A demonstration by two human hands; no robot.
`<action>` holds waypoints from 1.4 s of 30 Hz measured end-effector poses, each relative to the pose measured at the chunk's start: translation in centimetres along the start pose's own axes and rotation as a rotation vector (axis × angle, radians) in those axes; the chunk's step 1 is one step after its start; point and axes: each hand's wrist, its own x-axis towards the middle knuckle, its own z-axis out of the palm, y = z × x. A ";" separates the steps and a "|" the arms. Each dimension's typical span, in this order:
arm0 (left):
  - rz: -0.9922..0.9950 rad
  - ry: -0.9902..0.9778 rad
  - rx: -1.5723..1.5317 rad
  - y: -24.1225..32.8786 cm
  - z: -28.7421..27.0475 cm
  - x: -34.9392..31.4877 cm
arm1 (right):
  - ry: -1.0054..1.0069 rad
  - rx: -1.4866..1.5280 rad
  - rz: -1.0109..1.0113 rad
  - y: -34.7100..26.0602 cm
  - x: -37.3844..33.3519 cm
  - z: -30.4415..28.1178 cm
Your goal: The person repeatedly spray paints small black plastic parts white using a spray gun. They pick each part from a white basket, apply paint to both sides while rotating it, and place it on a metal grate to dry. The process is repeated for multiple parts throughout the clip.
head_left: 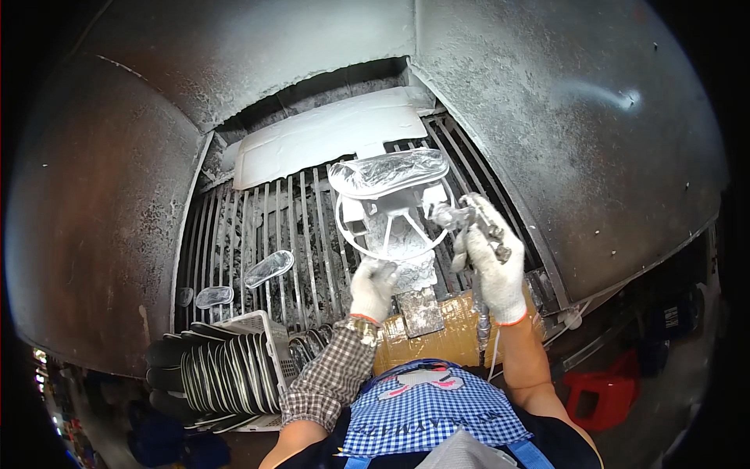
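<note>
Lying beyond fingers of left hand (pixel 373 291), shiny elongated piece (pixel 389 173) is borne by white ring stand (pixel 393 259), apparently for access. Spray gun (pixel 493 231) is gripped by right hand (pixel 498 273), probably for aiming; left fingers curled near rim, hold cannot be told.

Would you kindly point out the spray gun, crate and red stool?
Spray gun (pixel 454 216), head view: its front end.
Crate (pixel 277 344), head view: its right wall.
Red stool (pixel 614 389), head view: its side.

White gloves (pixel 501 283) and ring (pixel 394 258), blue-and-white checked apron (pixel 430 414), brown-checked sleeve (pixel 332 371)
</note>
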 end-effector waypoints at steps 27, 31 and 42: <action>-0.068 -0.113 -0.173 2.1 -0.4 -0.2 | 0.179 0.000 -0.052 -1.3 -1.7 -3.7; -0.033 -0.151 -0.152 2.8 -0.5 -0.3 | 0.129 -0.028 -0.041 -1.8 -2.9 -3.2; 0.057 -0.123 -0.139 4.9 -1.7 0.5 | 0.203 0.049 -0.019 -1.7 -3.5 -3.9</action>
